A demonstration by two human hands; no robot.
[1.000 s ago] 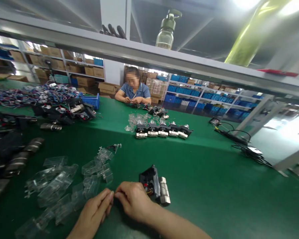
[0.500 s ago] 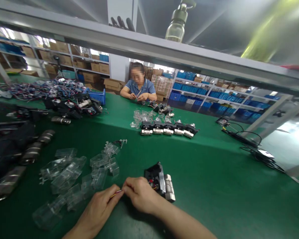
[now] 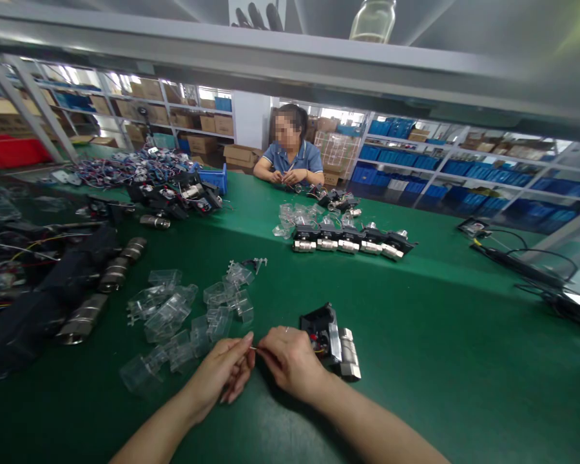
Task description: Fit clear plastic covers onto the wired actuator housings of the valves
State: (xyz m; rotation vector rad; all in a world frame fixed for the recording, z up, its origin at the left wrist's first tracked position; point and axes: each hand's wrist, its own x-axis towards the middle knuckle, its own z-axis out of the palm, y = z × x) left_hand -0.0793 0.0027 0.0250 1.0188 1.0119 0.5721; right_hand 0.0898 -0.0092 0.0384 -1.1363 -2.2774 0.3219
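Thumb and finger of my left hand (image 3: pixel 226 372) are pinched at one end of a thin pale wire (image 3: pixel 254 348), its other fingers loosely curled. The fingertips of my right hand (image 3: pixel 292 362) pinch the same short stretch of wire from the other side. Just beyond my right hand stands an opened black actuator housing (image 3: pixel 318 319) with red and yellow wiring inside. A silvery metal valve body (image 3: pixel 348 356) adjoins it on the right. Clear plastic covers (image 3: pixel 170 314) lie in a loose group left of and beyond my left hand.
Black units with metal valves (image 3: pixel 83 320) crowd the left side. Another row of valve units (image 3: pixel 348 245) stands across the table, before a seated co-worker (image 3: pixel 292 158). A wire heap (image 3: pixel 135 166), a blue bin (image 3: pixel 213 178) and black cables (image 3: pixel 536 270) lie farther out. A shelf (image 3: pixel 270 55) spans overhead.
The camera view has swung left and slightly down. My left hand has turned, its lower fingers loosening from the curl; the coloured wires seen between my hands now show only as a thin pale piece.
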